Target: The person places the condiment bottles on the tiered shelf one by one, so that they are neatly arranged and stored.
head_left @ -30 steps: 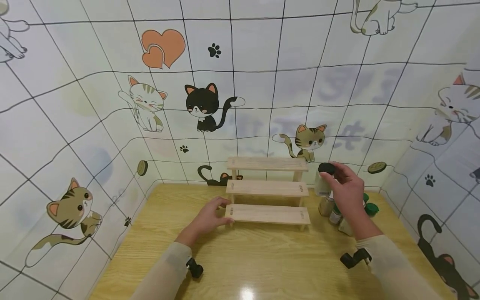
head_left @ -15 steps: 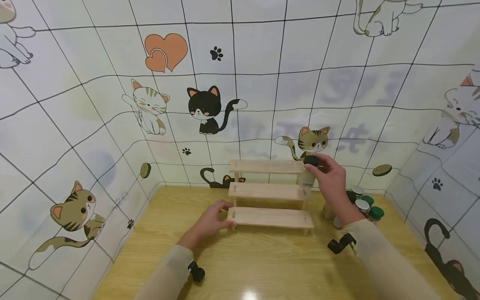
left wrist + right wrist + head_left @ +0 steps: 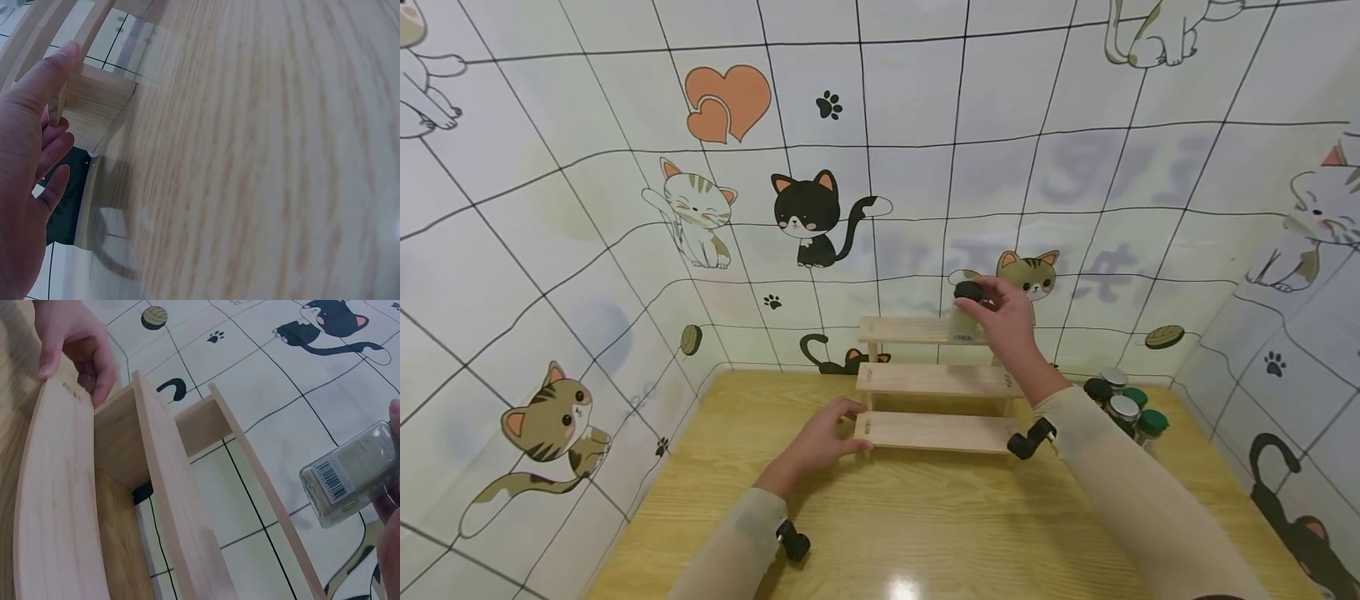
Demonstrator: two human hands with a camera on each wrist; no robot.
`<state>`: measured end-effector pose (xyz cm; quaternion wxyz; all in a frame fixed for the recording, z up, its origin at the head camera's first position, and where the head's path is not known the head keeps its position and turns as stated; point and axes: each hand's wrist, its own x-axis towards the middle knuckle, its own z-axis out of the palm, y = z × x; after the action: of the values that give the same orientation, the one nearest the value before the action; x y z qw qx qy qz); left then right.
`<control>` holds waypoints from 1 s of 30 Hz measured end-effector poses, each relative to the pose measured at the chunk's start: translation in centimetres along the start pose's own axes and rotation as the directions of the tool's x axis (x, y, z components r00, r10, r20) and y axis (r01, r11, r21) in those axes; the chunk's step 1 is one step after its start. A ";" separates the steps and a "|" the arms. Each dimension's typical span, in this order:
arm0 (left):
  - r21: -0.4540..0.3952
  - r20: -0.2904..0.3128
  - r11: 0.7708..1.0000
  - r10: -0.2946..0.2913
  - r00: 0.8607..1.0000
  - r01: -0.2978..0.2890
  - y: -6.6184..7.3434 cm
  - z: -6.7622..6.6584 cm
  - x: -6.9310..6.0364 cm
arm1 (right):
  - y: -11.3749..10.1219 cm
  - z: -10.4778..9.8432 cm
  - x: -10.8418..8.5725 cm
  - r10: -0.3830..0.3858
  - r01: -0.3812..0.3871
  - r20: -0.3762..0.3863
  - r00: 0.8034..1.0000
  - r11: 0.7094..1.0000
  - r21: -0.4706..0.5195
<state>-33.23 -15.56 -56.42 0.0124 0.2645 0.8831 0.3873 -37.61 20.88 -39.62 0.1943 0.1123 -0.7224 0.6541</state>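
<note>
A three-step wooden shelf rack (image 3: 936, 429) stands against the wall in the head view. At its left end my left hand (image 3: 823, 435) grips the lowest board between thumb and fingers; the left wrist view shows that thumb (image 3: 59, 59) against the wood. My right hand (image 3: 1009, 321) pinches a clear spice jar (image 3: 964, 327) by its black lid (image 3: 968, 290). The jar is upright at the right part of the top board; whether it touches the wood I cannot tell. In the right wrist view a barcode label shows on the glass jar (image 3: 350, 472).
Several more jars with green, white and black lids (image 3: 1124, 408) cluster on the table to the right of the rack, partly behind the right sleeve. Cat-patterned wall covering (image 3: 910, 192) surrounds the wooden table (image 3: 880, 517) on the back and sides.
My right hand has carried the jar leftward and up, from above the jar cluster to the top board. The left hand keeps its grip on the rack.
</note>
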 end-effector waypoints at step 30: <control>-0.013 -0.007 1.000 0.006 1.000 -0.006 -0.5 0.1 -0.1 | 0.9 10.3 3.1 0.021 -0.029 0.088 0.996 0.996 0.086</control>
<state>-33.35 -15.76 -56.85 0.0099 0.2656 0.8798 0.3941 -42.16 11.07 -39.79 0.1493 0.1403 -0.7022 0.6819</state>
